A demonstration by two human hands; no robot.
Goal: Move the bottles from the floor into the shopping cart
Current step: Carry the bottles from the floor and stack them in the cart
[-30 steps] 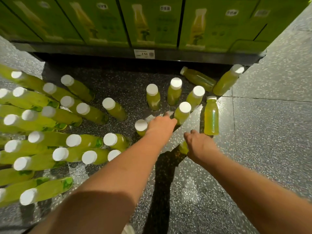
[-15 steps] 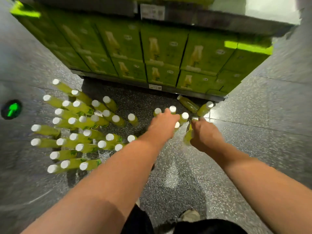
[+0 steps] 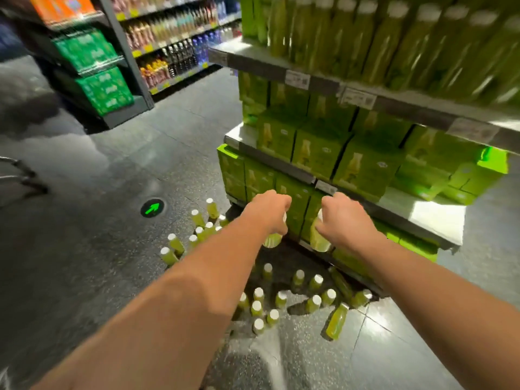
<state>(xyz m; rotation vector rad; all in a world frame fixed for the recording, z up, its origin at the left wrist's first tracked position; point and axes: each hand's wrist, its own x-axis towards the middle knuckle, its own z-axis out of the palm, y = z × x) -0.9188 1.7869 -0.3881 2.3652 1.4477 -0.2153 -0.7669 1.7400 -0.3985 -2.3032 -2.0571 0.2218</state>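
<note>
A dark speckled floor point(image 3: 112, 263) in a shop aisle, seen from above past two bare forearms. Ahead and to the right stands a shelf unit point(image 3: 422, 215) packed with green cartons point(image 3: 318, 153). Its top shelf carries a blurred row of shelf bottles point(image 3: 394, 38). Far left, a second rack point(image 3: 174, 43) holds mixed drinks. A round green arrow marker point(image 3: 152, 208) glows in the floor, left of centre. At the left edge of the view sits a dark metal frame point(image 3: 25, 175), too blurred to identify.

The left hand point(image 3: 267, 211) is curled tightly round the top of a first bottle point(image 3: 272, 240), whose body hangs below the fist. The right hand point(image 3: 343, 218), near it, grips a second bottle point(image 3: 319, 242) the same way. Both bottles are held in the air in front of the lowest cartons.

The bottles are small and clear, filled with yellow-green juice and topped with white caps. Below the hands, a near group point(image 3: 256, 306) stands upright on the floor at the foot of the shelf unit, partly hidden by the left forearm. A far group point(image 3: 197, 218) stands upright to the left, near the arrow marker. One fallen bottle point(image 3: 336, 322) lies on its side at the right edge of the near group.
</note>
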